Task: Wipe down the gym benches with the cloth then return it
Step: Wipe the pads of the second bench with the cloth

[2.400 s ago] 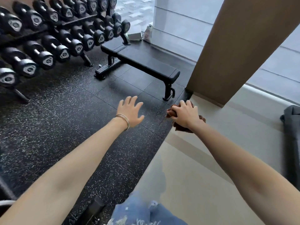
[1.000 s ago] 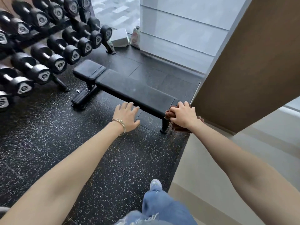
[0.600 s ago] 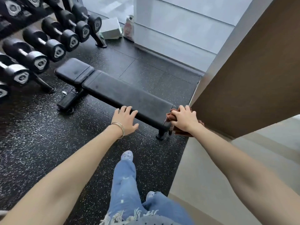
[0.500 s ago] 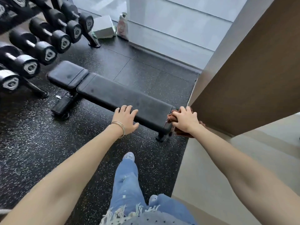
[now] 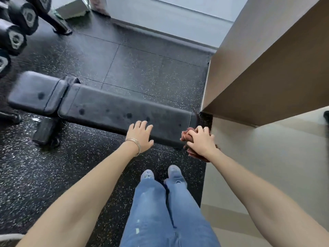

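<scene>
Under the right hand (image 5: pixel 201 141) — reddish-brown cloth (image 5: pixel 185 134), bunched, the grip curled round it, folds showing past the fingers and below the wrist. Just left of that grip: the end of the flat gym bench (image 5: pixel 106 107), black pad with dull smudges; the cloth is beside this end, not on the pad. Further left: left hand (image 5: pixel 140 135), fingers spread, holding nothing, over the pad's near edge — contact cannot be told. Far left of both: dumbbells (image 5: pixel 16 38). Step, as judged: wiping not yet begun. Next move calls for laying the cloth on the pad's end and drawing it leftward along the length.
</scene>
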Available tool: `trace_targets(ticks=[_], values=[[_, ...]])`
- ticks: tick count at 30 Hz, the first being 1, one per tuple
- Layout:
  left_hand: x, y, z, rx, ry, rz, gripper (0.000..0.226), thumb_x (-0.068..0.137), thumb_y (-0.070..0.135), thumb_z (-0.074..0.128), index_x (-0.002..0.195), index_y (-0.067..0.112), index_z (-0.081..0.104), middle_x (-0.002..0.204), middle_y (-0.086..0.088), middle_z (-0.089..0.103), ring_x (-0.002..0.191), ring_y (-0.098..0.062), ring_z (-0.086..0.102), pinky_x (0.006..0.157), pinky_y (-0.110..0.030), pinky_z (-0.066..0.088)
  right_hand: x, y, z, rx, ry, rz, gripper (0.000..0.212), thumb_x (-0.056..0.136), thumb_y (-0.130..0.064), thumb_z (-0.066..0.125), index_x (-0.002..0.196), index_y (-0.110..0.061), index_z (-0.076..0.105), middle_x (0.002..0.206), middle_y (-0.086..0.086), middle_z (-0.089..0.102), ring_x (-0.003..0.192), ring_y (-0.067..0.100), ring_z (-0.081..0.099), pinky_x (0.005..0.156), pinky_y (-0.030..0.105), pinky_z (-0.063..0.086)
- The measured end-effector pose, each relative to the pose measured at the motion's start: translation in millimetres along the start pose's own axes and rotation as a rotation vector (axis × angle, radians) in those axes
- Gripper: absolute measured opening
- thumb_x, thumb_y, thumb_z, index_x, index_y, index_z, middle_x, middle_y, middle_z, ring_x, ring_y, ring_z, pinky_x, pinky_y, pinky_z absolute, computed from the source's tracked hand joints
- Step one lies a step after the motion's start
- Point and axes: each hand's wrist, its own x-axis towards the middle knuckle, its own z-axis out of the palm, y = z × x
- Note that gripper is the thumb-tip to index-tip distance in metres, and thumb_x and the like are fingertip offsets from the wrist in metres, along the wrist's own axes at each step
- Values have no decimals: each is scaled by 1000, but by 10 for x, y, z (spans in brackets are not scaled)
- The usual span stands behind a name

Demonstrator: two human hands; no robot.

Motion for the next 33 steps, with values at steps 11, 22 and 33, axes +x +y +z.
trace_targets(ticks=[11, 22, 33], values=[[1285, 58, 1021, -98, -63, 11, 70, 90, 45, 48, 146, 16, 20, 154, -12, 19, 139, -27, 22, 110, -37, 26, 1275, 199, 1098, 141, 34, 78, 35, 89, -38, 55, 123, -29, 51, 128, 7, 41, 121, 30, 31, 94, 54, 40], [2607, 396, 1840, -69, -24, 81, 91, 84, 50, 59, 149, 14, 6, 157, -12, 4, 145, -28, 5, 119, -39, 12, 2332, 337, 2326, 118, 185, 98, 44, 89, -36, 56, 132, -31, 45, 141, 8, 36, 123, 32, 31, 90, 50, 32], [3493, 117, 1847, -133, 88, -20, 68, 94, 37, 44, 148, 7, 15, 157, -12, 14, 145, -28, 10, 118, -42, 13, 3561, 768, 2068, 95, 371, 102, 35, 88, -46, 49, 116, -27, 58, 121, 8, 53, 113, 30, 42, 86, 48, 35]])
